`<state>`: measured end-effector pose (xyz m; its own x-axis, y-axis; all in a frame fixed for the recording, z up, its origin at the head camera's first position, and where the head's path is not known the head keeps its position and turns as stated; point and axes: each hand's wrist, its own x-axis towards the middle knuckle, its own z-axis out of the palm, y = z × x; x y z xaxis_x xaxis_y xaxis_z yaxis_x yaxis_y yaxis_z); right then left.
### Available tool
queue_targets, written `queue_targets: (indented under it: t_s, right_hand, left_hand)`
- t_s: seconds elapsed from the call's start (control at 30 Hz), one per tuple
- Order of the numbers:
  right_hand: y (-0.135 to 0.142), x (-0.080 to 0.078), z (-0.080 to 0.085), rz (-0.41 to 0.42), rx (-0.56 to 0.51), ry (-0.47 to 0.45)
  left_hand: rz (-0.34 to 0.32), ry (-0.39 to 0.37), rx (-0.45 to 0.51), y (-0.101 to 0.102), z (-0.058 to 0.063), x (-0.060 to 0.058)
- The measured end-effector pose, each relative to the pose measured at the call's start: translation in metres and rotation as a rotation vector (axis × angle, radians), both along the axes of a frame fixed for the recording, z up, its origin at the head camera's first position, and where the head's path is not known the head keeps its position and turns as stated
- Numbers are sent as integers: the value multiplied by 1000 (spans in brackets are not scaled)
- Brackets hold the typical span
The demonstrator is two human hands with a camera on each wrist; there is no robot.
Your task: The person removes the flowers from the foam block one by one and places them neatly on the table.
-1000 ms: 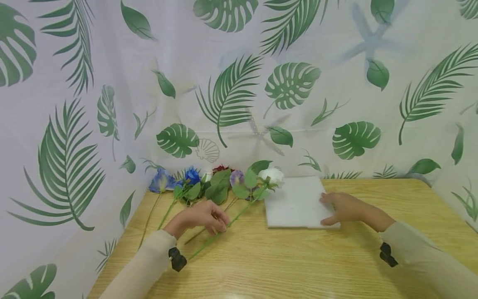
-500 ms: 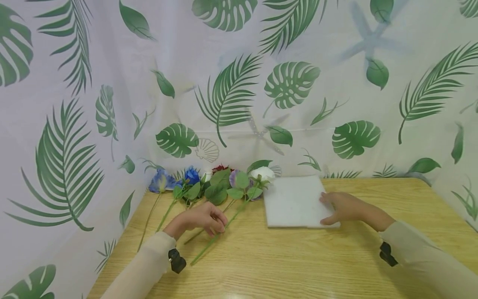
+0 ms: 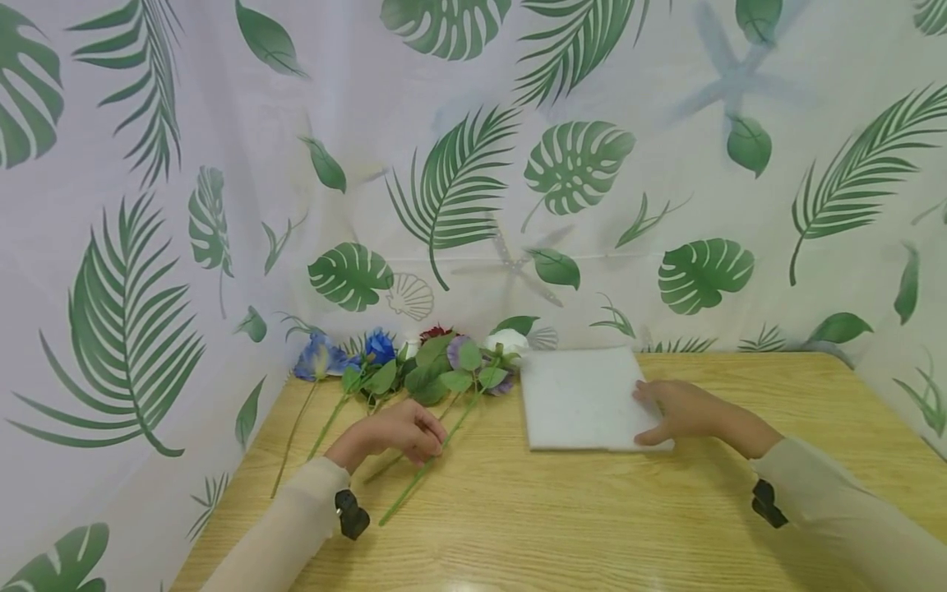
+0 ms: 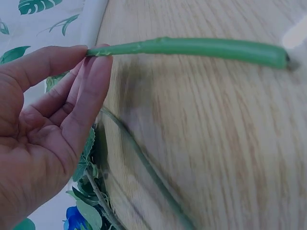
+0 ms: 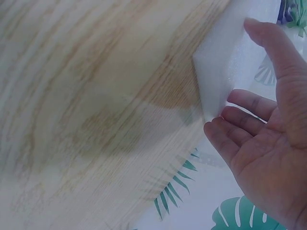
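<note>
My left hand (image 3: 403, 432) pinches the green stem (image 4: 211, 50) of a white artificial rose (image 3: 507, 339) between thumb and fingers. The stem slants across the table; its cut end (image 4: 286, 58) points away from the hand in the left wrist view. The leafy bloom end lies over a purple flower (image 3: 501, 384), close to the left edge of a white foam block (image 3: 577, 399). At the block's right side, my right hand (image 3: 688, 411) holds it with thumb and fingers spread apart. The right wrist view shows fingertips against the edge of the foam (image 5: 216, 72).
On the back left of the wooden table (image 3: 562, 526) lie more artificial flowers: a pale blue one (image 3: 320, 358), a deep blue one (image 3: 381, 348) and a dark red one (image 3: 438, 333). A leaf-print curtain (image 3: 473, 164) hangs behind and to the left.
The white rose has shifted left and slightly down with the left hand, away from over the foam block and toward the other flowers. The right hand and the block stay put.
</note>
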<state>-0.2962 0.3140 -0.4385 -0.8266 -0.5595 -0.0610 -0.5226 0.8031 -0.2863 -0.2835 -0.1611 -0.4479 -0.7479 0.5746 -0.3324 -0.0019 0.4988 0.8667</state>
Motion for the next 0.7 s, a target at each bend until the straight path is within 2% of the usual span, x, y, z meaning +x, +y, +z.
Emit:
queue_targets:
  t_s: [0.13, 0.3, 0.7]
  right_hand:
    - [-1, 0, 1, -6, 15, -7]
    - [0, 0, 0, -6, 23, -7]
    - [-1, 0, 0, -6, 17, -11]
  left_hand:
    - [56, -8, 1, -2, 0, -2]
    - [86, -15, 22, -3, -1, -2]
    - [64, 7, 74, 8, -2, -4]
